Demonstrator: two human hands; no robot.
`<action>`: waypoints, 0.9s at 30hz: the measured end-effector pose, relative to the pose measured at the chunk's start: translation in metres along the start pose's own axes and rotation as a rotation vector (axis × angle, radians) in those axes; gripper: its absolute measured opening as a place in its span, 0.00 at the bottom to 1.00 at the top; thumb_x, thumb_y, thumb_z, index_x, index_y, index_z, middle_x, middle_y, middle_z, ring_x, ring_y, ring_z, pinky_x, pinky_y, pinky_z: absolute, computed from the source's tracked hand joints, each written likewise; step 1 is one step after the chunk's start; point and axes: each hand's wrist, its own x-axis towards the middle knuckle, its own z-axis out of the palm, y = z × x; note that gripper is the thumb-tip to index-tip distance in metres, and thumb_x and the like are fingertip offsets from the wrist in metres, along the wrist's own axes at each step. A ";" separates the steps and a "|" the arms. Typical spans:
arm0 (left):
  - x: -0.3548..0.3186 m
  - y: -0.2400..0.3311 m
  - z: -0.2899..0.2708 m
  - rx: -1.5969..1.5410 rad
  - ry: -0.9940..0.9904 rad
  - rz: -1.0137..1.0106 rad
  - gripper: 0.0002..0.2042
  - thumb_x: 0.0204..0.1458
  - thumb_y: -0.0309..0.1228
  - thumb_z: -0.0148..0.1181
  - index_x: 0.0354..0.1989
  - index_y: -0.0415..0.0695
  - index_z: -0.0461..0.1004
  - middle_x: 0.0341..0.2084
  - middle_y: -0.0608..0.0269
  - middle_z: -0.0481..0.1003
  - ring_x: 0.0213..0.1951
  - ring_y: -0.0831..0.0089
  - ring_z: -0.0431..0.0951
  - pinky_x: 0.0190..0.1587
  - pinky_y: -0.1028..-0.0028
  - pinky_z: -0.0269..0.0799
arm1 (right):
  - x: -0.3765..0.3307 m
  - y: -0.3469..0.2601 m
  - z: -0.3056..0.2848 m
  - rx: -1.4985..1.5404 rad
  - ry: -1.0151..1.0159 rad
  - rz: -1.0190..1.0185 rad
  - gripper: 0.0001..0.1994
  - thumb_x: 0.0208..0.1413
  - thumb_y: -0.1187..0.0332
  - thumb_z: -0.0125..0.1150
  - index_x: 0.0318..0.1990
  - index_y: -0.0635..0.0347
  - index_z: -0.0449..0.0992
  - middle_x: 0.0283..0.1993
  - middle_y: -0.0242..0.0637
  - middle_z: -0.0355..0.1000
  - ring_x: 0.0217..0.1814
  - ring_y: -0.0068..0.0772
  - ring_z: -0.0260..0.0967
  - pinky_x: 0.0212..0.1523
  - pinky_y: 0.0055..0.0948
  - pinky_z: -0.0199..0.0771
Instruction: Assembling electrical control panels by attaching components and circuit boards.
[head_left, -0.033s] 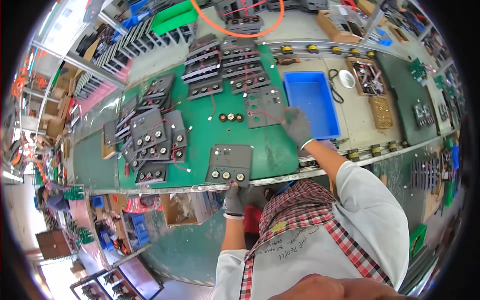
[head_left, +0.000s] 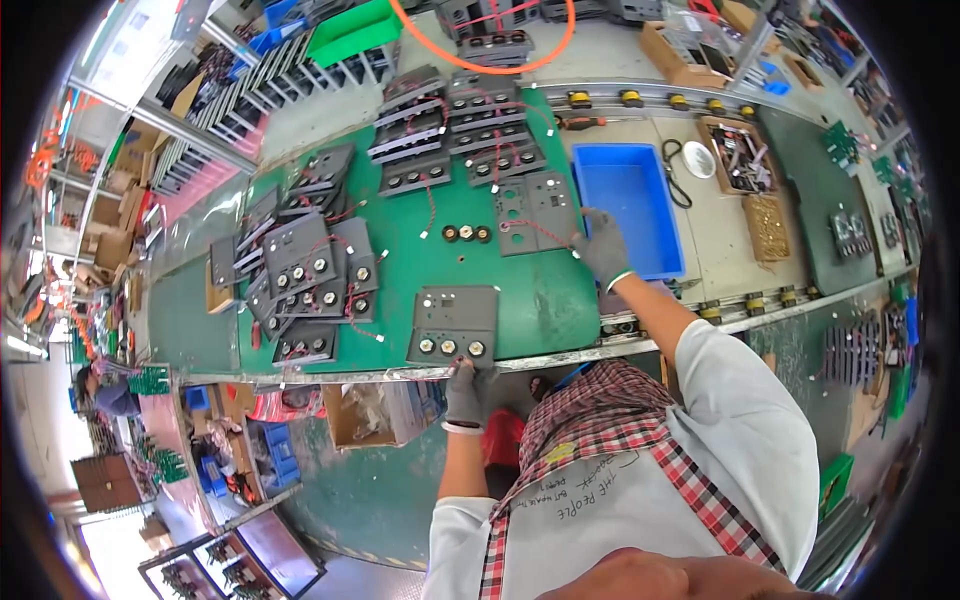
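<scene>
My gloved left hand (head_left: pixel 464 397) holds the near edge of a grey panel (head_left: pixel 455 312) at the front of the green work surface. Three round metal fittings (head_left: pixel 450 347) sit in a row along that panel's near side. My gloved right hand (head_left: pixel 603 252) is between another grey panel (head_left: pixel 538 205) and a blue tray (head_left: pixel 628 205), its thumb and forefinger apart. This second panel has open round holes, and a red wire (head_left: pixel 540 233) runs across it toward my right fingertips. Whether they touch the wire I cannot tell. Three loose round fittings (head_left: pixel 466 234) lie left of it.
Stacked grey panels with wires (head_left: pixel 315 260) lie at the left, and more panels (head_left: pixel 410 140) at the back. Right of the tray are black scissors (head_left: pixel 675 175), a white dish (head_left: pixel 698 160), a box of small parts (head_left: pixel 737 155) and a roller rail (head_left: pixel 752 302).
The view has shifted slightly. My right hand's fingers look more spread beside the panel with the holes. My left hand stays at the near panel's edge.
</scene>
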 end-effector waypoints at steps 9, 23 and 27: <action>0.023 0.032 0.010 0.816 0.047 -0.120 0.17 0.52 0.40 0.46 0.24 0.37 0.70 0.13 0.60 0.69 0.18 0.74 0.72 0.22 0.76 0.68 | 0.021 0.026 0.011 0.226 -0.408 0.268 0.23 0.47 0.64 0.50 0.53 0.60 0.63 0.45 0.52 0.68 0.45 0.46 0.67 0.46 0.37 0.66; 0.195 0.078 0.102 1.946 0.129 0.833 0.12 0.47 0.31 0.48 0.41 0.46 0.67 0.35 0.53 0.71 0.40 0.55 0.71 0.41 0.61 0.68 | 0.011 0.045 -0.028 0.096 -0.675 -0.156 0.18 0.48 0.65 0.50 0.49 0.55 0.69 0.46 0.47 0.67 0.46 0.43 0.65 0.49 0.34 0.63; 0.207 0.066 0.109 1.777 0.075 0.572 0.08 0.46 0.30 0.50 0.31 0.42 0.72 0.29 0.48 0.73 0.36 0.53 0.72 0.36 0.62 0.67 | -0.003 0.044 -0.038 0.184 -0.317 -0.131 0.20 0.45 0.59 0.57 0.45 0.58 0.71 0.44 0.48 0.67 0.42 0.41 0.67 0.45 0.34 0.66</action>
